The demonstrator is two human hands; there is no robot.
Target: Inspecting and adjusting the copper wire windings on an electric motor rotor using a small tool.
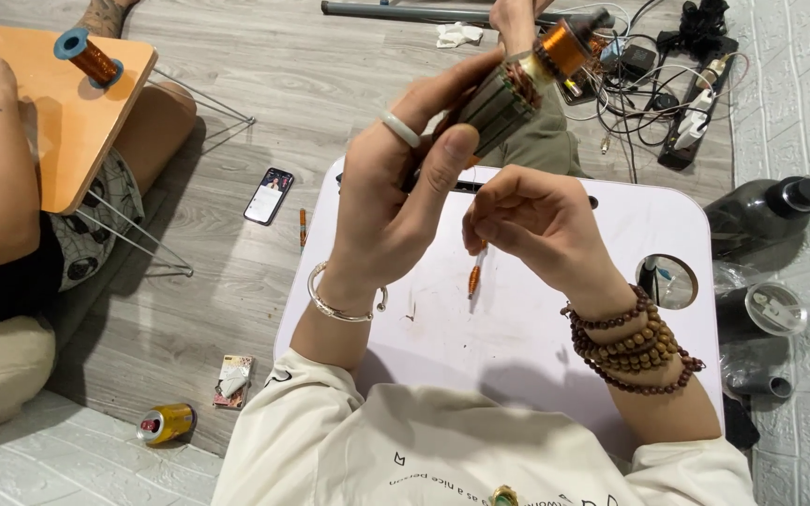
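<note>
My left hand (405,178) is raised over a small white table (536,319) and grips a motor armature (508,94), a dark slotted cylinder with a copper-wound end pointing up and away. My right hand (536,225) is just below it with the fingers pinched together, and whether a thin wire sits between them I cannot tell. An orange-handled tool (473,276) lies on the table under my right hand. I wear a white ring and a metal bangle on the left, and brown bead bracelets (635,347) on the right wrist.
At left another person sits at an orange folding table (67,122) bearing a copper wire spool (91,58). A phone (269,195), a drink can (165,423) and a small packet (233,380) lie on the floor. Tangled cables and chargers (667,84) are at the top right, dark bottles (761,211) at right.
</note>
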